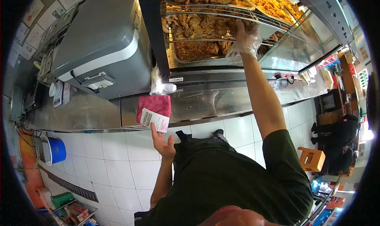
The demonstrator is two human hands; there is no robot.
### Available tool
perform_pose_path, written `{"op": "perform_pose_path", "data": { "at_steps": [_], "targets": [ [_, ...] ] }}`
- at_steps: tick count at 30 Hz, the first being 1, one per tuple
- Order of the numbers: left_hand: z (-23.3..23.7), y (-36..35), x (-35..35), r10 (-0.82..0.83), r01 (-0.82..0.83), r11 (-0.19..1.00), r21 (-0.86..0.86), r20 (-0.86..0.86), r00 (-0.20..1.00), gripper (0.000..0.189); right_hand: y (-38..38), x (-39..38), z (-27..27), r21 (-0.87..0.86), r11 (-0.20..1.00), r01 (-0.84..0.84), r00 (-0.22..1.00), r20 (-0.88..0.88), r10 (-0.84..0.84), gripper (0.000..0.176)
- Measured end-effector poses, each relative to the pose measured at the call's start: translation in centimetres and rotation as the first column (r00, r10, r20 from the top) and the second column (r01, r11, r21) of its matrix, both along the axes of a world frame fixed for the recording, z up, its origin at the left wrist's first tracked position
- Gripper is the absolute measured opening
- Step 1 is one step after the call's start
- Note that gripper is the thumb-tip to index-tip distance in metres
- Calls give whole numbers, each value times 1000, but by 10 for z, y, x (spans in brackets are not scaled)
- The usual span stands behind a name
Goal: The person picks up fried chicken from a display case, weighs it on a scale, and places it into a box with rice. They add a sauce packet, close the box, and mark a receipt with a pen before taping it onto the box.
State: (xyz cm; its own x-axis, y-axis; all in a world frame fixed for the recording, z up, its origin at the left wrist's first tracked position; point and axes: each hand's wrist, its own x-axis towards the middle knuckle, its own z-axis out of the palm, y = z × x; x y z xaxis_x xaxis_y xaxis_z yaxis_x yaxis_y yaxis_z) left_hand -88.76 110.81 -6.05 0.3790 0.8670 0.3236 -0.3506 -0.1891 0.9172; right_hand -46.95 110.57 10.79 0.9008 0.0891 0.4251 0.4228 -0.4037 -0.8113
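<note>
My right hand [246,39], in a clear plastic glove, reaches into a lit glass food cabinet at the top. Its fingers are closed around a brown piece of fried chicken [251,25], partly hidden by the hand. Below the wire rack [198,40], a metal tray [190,61] holds browned, crumbed food. My bare left hand [163,146] is at the counter's front edge, fingers stretched out and thumb apart. Its fingertip touches a printed paper slip [155,120], which lies on a pink cloth [160,102] and overhangs the edge.
A grey insulated box [103,47] stands left of the cabinet. Beside the cloth lies a crumpled clear plastic bag [158,85]. A blue bucket [57,150] is on the tiled floor at left. To the right are a yellow crate [311,159] and people in dark clothes [338,133].
</note>
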Motion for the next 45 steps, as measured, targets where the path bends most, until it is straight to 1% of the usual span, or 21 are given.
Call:
{"op": "perform_pose_path", "data": {
  "at_steps": [1,5,8,10,12,13,14,15,17,18,19,21,26,34,36,37,40,41,42,44,45],
  "targets": [
    [1,1,-1,-13,13,1000,3,7,1000,81,-1,1,-7,296,933,-205,979,80,190,41],
    [-4,5,-2,-48,48,999,6,-3,999,79,-4,37,-32,289,921,-261,959,183,214,38],
    [-3,7,3,-84,84,996,17,-13,996,79,-12,42,-29,262,924,-278,960,119,255,46],
    [-4,10,5,-105,106,994,28,-20,994,79,-17,34,-18,194,955,-225,973,100,209,50],
    [-2,10,7,-119,120,992,33,-30,992,79,-16,13,-5,96,995,34,996,-84,-26,42],
    [0,10,7,-111,112,992,55,-15,994,79,-10,1,-8,370,929,-6,999,-39,22,40],
    [2,10,8,-99,99,992,76,0,995,78,-7,-12,-10,363,932,-11,998,-47,31,40],
    [1,10,7,-84,85,994,76,-8,996,78,-5,-27,-10,258,963,-73,973,232,12,37],
    [1,8,5,-68,68,996,59,-3,998,78,7,-31,-6,23,976,-218,718,681,145,33],
    [0,8,4,-70,70,996,53,8,997,78,18,-39,8,-276,961,1,714,674,192,30],
    [-3,7,1,-61,62,995,76,-18,998,78,31,-28,8,-322,946,31,517,815,260,29],
    [-3,4,-4,-55,57,997,48,-51,997,78,65,-34,19,-694,696,188,805,515,296,49],
    [-3,-4,-18,14,-12,999,51,-44,999,81,115,22,6,-674,727,133,763,538,359,41],
    [-6,-9,-40,113,-120,992,-46,-123,986,87,103,26,5,-652,759,4,638,585,500,28],
    [-12,-6,-38,117,-120,992,-26,-114,987,82,81,2,13,-407,908,-105,454,792,407,28],
    [-13,-3,-35,110,-110,994,-2,-110,988,78,82,4,9,-319,930,-183,536,761,366,31],
    [-4,1,-25,43,-44,999,-14,-81,996,79,84,5,14,-520,836,-177,664,564,491,44],
    [-8,3,-22,36,-36,999,15,-63,997,79,99,41,-16,-524,846,97,519,752,406,56],
    [-6,4,-19,26,-24,999,28,-60,998,79,98,34,-6,-513,852,108,522,758,390,56],
    [-2,7,-15,-17,19,999,35,-63,998,79,102,6,22,-753,653,-86,678,436,592,67],
    [-5,8,-14,-10,15,997,74,-58,998,78,118,42,-15,-638,746,192,479,724,497,66]
  ]
}}
